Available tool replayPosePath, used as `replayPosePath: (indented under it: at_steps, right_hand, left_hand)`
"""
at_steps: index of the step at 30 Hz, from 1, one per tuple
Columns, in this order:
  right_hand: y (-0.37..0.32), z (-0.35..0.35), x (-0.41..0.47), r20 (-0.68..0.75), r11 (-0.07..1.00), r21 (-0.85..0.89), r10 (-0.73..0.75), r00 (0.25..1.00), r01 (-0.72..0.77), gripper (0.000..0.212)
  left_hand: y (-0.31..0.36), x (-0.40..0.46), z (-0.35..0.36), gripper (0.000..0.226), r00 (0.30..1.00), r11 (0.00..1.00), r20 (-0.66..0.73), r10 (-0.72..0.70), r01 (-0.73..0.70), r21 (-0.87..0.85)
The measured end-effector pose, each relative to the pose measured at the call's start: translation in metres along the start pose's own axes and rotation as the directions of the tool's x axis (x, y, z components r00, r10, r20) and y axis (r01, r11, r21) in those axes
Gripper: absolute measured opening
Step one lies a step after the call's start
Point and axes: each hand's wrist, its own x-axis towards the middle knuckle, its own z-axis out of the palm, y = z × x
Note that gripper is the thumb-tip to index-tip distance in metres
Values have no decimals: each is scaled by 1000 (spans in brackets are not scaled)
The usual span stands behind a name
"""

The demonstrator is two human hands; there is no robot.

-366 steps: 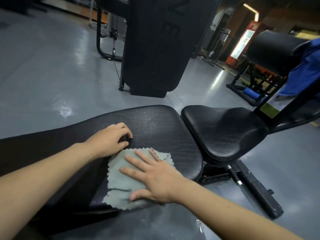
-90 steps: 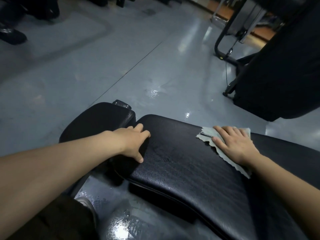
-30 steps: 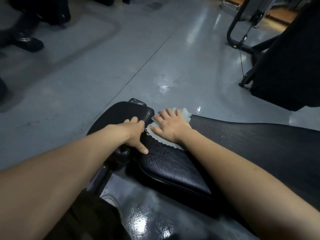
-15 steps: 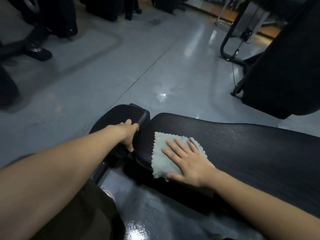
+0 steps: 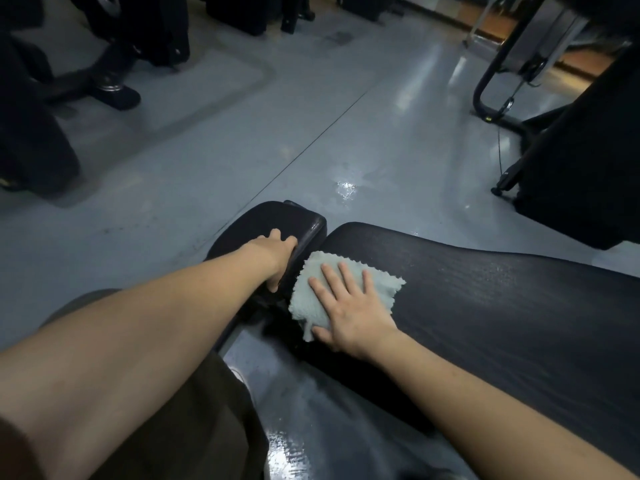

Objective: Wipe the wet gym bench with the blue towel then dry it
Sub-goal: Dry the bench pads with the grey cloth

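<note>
The long black bench pad (image 5: 502, 306) runs from the centre to the right edge, speckled with water drops. A pale blue towel (image 5: 311, 289) with a zigzag edge lies on its left end, partly draped over the near rim. My right hand (image 5: 349, 306) lies flat on the towel, fingers spread, pressing it onto the pad. My left hand (image 5: 280, 252) grips the near edge of the small black head pad (image 5: 266, 223) just left of the bench pad.
Wet patches shine on the grey floor (image 5: 346, 188) beyond the bench and below it. A large black machine (image 5: 588, 161) stands at the right, a curved frame with a cable (image 5: 491, 95) behind it. Dark equipment bases (image 5: 104, 81) sit at the far left.
My right hand with the towel has slid a little toward the pad's left end, and the towel now hangs over the near rim. My left hand stays on the head pad.
</note>
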Motion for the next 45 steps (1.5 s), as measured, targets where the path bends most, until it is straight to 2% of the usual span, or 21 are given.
replayPosePath:
  at_steps: [5,8,11,16,23,27,30,35,39,43,45]
  right_hand:
    - [-18,-9,43,26,994,62,86,996,-88,89]
    - [-17,-14,63,12,988,130,84,996,-84,81]
    - [1,-18,87,-27,975,204,94,995,-87,72]
    - [51,-17,106,-23,968,205,152,988,-144,64]
    - [32,-16,62,4,985,150,81,997,-80,71]
    - [10,-9,17,19,996,81,-28,999,27,82]
    - [4,0,-7,-14,992,-35,-123,992,123,80]
    - [3,-1,13,-20,993,1,-116,993,116,81]
    - [10,-10,45,3,985,136,-107,994,106,90]
    - [38,-18,77,2,980,193,-56,998,55,70]
    - [56,-20,88,5,981,193,-11,1000,10,66]
  left_hand:
    - [-9,10,-1,111,999,999,1,-38,38,6]
    - [-13,15,1,114,1000,1000,4,-26,26,-11]
    - [-16,18,6,115,1000,999,-3,-12,12,-30]
    - [-19,20,7,113,1000,998,-1,-2,2,-61]
    - [-11,22,3,113,1000,1000,13,-8,8,-21]
    - [-11,19,2,113,1000,1000,14,-3,3,-24]
    - [-12,17,2,113,1000,1000,7,5,-4,-25]
    - [-12,18,3,112,1000,1000,0,7,-7,-28]
    - [-13,22,5,111,1000,1000,-4,6,-6,-29]
    - [-19,26,9,116,1000,998,-19,15,-16,-55]
    - [-22,26,10,116,1000,997,-19,18,-19,-74]
